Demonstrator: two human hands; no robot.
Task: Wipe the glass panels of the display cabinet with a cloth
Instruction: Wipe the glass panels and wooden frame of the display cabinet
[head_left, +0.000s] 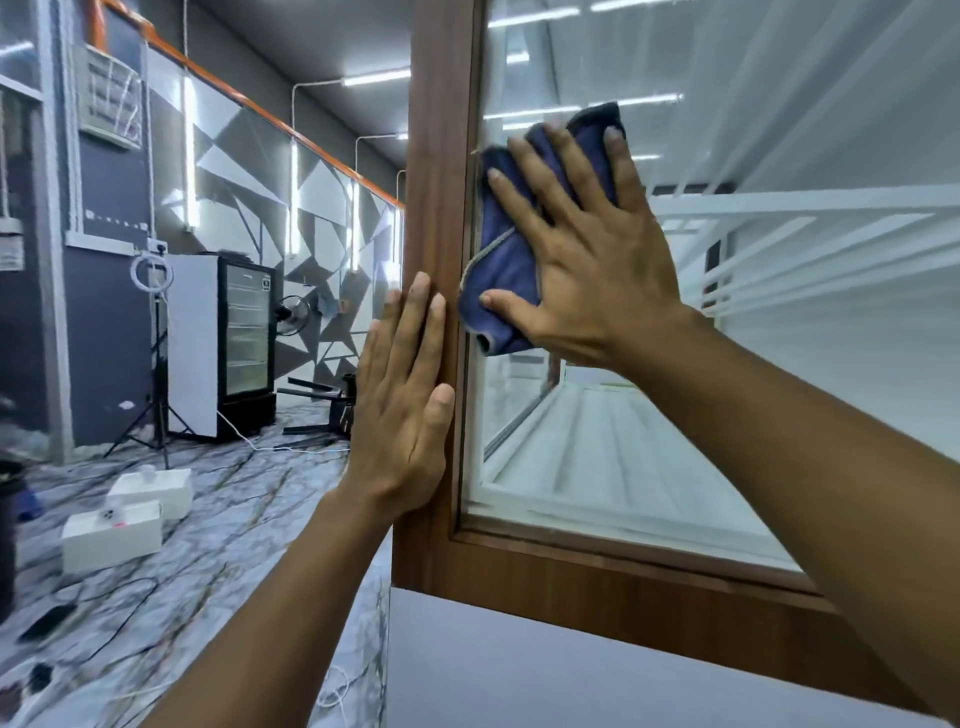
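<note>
The display cabinet has a brown wooden frame (439, 156) around a large glass panel (779, 312) that fills the right half of the view. My right hand (582, 244) lies flat with spread fingers on a blue cloth (501, 270), pressing it against the glass near the panel's left edge. Part of the cloth is hidden under my palm. My left hand (402, 410) rests flat, fingers straight and together, on the frame's vertical post just left of the glass, a little lower than the cloth.
A white shelf (613, 467) shows inside the cabinet behind the glass. On the marble-patterned floor at the left are two white boxes (111, 535), a tripod with a ring light (156, 395), loose cables, a black-fronted fridge (244, 343) and an overturned stool (322, 405).
</note>
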